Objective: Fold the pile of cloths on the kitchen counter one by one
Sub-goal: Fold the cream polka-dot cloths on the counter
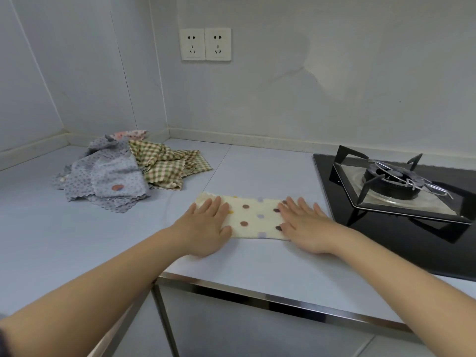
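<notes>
Head view looks down on a pale grey surface (257, 264) that runs into a corner of the wall, with a black glass hob (386, 238) set into it on the right, carrying a burner (394, 181) under a black pan support. Far left, near the corner, lies the pile of cloths (128, 171), unfolded and crumpled: a grey dotted cloth (108, 176) on the near side, a green checked cloth (167, 163) spreading to the right, and a pink cloth (131, 134) just showing at the back. Well apart from the pile, just beside the hob's left edge, the cream dotted cloth (253, 220) lies flat as a long, narrow band running left to right. The left hand (206, 228) rests flat on its left end and the right hand (306, 228) flat on its right end, both palms down with fingers straight and slightly spread, grasping nothing; the cloth's middle shows between them. Two white sockets (205, 44) sit on the wall above.
</notes>
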A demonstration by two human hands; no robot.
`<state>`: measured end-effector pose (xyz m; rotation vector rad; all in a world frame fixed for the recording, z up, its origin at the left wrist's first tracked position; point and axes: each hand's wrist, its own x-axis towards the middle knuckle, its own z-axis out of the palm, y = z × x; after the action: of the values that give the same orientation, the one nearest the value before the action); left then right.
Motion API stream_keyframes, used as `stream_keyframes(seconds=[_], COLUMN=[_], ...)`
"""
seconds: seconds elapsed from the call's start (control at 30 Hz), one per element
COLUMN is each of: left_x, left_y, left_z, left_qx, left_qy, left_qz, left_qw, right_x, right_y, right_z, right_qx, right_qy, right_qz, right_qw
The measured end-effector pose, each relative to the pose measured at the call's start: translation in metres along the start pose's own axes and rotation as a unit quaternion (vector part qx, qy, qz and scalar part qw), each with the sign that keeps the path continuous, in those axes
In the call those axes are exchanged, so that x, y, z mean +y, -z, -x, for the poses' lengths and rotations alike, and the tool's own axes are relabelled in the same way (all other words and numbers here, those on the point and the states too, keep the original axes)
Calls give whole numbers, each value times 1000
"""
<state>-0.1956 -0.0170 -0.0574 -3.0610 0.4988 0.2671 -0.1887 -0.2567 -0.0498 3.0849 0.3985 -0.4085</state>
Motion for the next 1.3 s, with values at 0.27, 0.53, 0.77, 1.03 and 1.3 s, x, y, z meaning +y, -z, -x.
stream_keyframes(seconds=[0.27,0.53,0.77,1.03,1.3], left_x=[10,-10,-24,-13,-6], left_y=[-6,22,7,-8,-16], left_z=[-9,0,-7,-27,-28], left_qx=[14,222,262,65,198], left_qy=[20,95,-58,-198,-142], left_qz=[38,142,268,71,197], left_qw=[999,960,925,975,950], right_x=[-25,3,-1,0,20], right_y=[-13,13,3,-7,4], right_z=[-12,-26,-38,-42,-31], right_qx=[52,274,128,104,135], right_qy=[44,1,99,85,98], right_qz=[-41,-91,-122,-95,-102], right_qw=[997,957,979,986,981])
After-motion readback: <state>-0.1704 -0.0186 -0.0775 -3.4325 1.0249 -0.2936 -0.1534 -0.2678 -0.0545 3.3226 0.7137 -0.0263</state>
